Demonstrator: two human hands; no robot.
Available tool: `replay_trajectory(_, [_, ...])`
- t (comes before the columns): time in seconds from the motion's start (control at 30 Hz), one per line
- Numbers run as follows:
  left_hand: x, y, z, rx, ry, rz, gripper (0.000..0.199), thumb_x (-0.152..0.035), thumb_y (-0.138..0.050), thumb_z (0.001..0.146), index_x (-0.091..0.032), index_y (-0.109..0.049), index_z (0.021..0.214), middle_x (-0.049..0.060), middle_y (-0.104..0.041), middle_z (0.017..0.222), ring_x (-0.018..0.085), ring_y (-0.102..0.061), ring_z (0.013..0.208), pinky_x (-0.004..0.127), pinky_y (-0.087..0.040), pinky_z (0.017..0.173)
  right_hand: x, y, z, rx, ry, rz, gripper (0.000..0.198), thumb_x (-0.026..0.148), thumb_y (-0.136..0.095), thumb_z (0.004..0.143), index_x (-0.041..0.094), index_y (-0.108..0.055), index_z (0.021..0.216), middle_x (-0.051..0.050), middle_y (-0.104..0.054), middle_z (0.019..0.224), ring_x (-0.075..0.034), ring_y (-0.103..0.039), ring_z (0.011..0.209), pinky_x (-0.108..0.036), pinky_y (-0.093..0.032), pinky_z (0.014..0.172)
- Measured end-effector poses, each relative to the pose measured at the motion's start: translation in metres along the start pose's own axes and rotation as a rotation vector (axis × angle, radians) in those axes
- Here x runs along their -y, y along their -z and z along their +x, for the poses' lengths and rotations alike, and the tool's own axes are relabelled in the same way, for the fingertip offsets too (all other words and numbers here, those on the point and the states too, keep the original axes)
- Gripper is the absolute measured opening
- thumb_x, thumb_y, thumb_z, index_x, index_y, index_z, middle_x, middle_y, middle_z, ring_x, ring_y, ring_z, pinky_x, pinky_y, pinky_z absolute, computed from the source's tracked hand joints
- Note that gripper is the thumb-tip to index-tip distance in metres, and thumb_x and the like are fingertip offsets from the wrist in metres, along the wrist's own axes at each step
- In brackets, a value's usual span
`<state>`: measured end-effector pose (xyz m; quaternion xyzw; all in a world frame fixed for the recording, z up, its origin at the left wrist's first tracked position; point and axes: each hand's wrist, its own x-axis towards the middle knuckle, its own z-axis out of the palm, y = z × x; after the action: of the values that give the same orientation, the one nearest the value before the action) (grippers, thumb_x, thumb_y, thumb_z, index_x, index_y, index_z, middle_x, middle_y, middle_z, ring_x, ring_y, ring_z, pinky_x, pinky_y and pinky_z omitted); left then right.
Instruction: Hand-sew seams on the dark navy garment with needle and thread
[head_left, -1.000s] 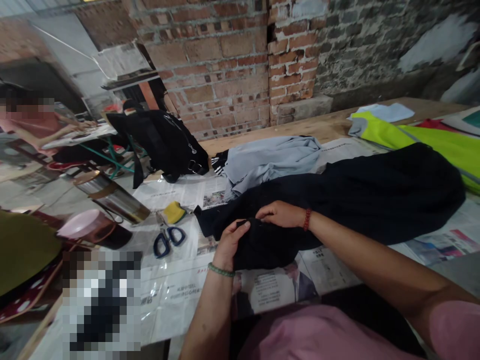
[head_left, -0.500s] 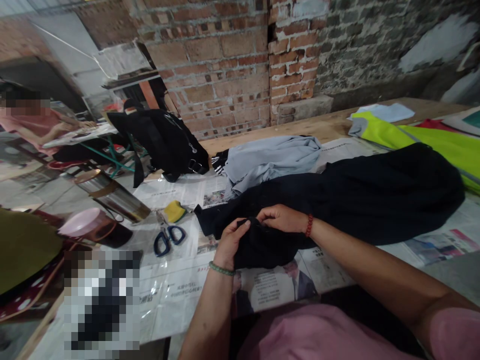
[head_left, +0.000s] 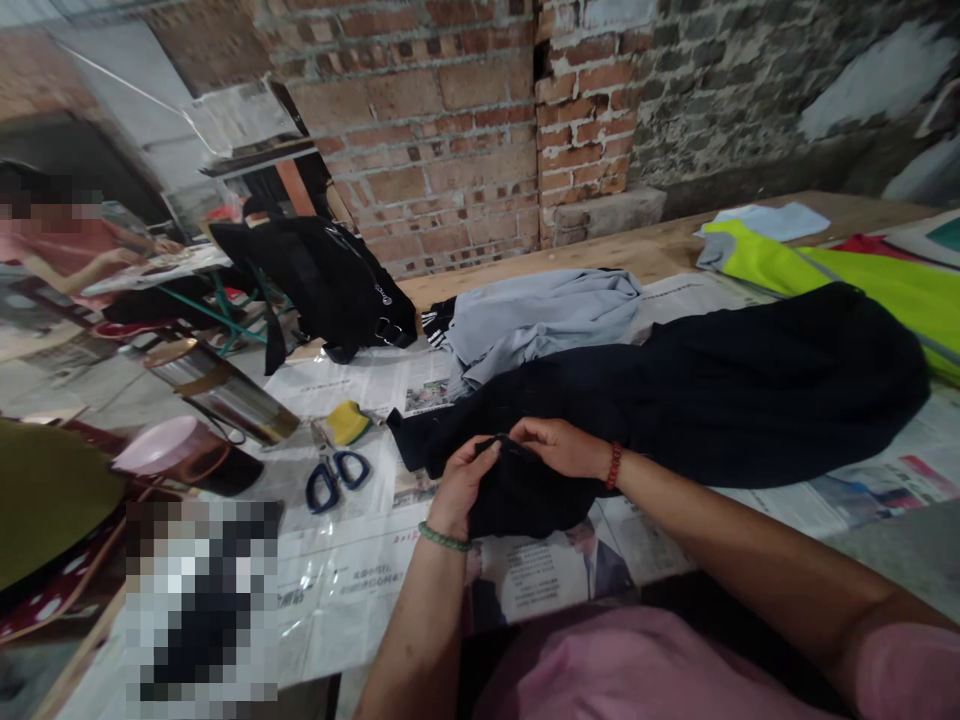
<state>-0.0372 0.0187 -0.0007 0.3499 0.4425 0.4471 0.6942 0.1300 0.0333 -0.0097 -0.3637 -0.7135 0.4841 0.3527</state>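
Dark garment [head_left: 757,380], laid lengthwise over newspaper [head_left: 337,610] on a wooden table [head_left: 675,235], under and between both hands. Gripped toward its left end, well apart from the broad rounded end at far right. Bunched up on the near side, with a small edge of black cloth raised at the fingertips. Pinched there by left hand [head_left: 461,490], between thumb and fingers. Met from the other side by right hand [head_left: 562,447], closed with thumb and forefinger together on the same raised edge. Only a short stretch of cloth between the two grips. Too dark and small to make out any finer item at the right fingertips. Below the grip, a loose black fold, spread over the newspaper toward the wearer of the camera. Beyond the right wrist and its red bead bracelet [head_left: 615,465], the bulk of the dark cloth. Around the left wrist, a green bracelet [head_left: 444,538].

Left of left hand and apart from it, scissors [head_left: 324,488] with blue handles, just beside a yellow item [head_left: 347,424]. Farther left, a metal flask [head_left: 232,395] and a container [head_left: 172,447] with a pink lid. Along the far edge of the dark garment, a grey garment [head_left: 547,315], near a black bag [head_left: 322,280]. At far right, a bright yellow garment [head_left: 847,285], just behind.
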Motion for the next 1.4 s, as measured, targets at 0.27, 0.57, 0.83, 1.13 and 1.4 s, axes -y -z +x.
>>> replay_trajectory(0.27, [0.001,-0.001,0.001,-0.004,-0.007,0.014,0.025,-0.026,-0.076,0.051,-0.016,-0.065,0.072,-0.002,-0.065,0.061,0.009,-0.056,0.053,0.019,-0.042,0.055,-0.005,0.001,0.002,-0.041,0.038,0.053,0.007,0.019,-0.047,0.078,0.018,-0.047,0.085,0.003,-0.053,0.072,-0.009,-0.051,0.066,-0.022,-0.041,0.064])
replay_trajectory(0.57, [0.001,-0.004,0.001,-0.053,-0.021,0.002,0.023,-0.026,-0.075,0.052,-0.016,-0.065,0.070,-0.003,-0.065,0.060,0.009,-0.057,0.053,0.019,-0.042,0.055,0.009,0.004,0.006,0.001,0.109,-0.076,0.026,0.012,-0.042,0.078,0.019,-0.047,0.103,0.001,-0.057,0.078,-0.009,-0.053,0.066,-0.022,-0.042,0.064])
replay_trajectory(0.83, [-0.002,-0.005,-0.002,-0.088,-0.008,-0.021,0.021,-0.023,-0.075,0.053,-0.016,-0.064,0.069,-0.003,-0.065,0.058,0.010,-0.058,0.052,0.019,-0.044,0.054,0.026,0.009,-0.013,-0.404,0.304,-0.316,0.017,0.016,-0.046,0.078,0.018,-0.055,0.092,-0.006,-0.057,0.090,-0.014,-0.055,0.081,-0.029,-0.044,0.073])
replay_trajectory(1.13, [0.003,0.000,0.003,-0.085,-0.055,-0.024,0.022,-0.022,-0.076,0.049,-0.016,-0.066,0.067,-0.003,-0.066,0.062,0.009,-0.058,0.057,0.018,-0.043,0.058,0.026,-0.010,-0.012,-0.333,0.459,-0.641,0.016,0.026,-0.054,0.077,0.021,-0.060,0.092,-0.007,-0.056,0.102,-0.020,-0.045,0.102,-0.039,-0.034,0.087])
replay_trajectory(1.4, [0.003,-0.001,0.004,-0.094,-0.101,0.028,0.023,-0.024,-0.076,0.047,-0.015,-0.066,0.066,-0.002,-0.066,0.064,0.011,-0.058,0.061,0.019,-0.043,0.060,0.021,-0.013,-0.009,-0.344,0.452,-0.631,0.013,0.025,-0.053,0.078,0.022,-0.062,0.088,-0.006,-0.058,0.097,-0.020,-0.045,0.101,-0.039,-0.034,0.087])
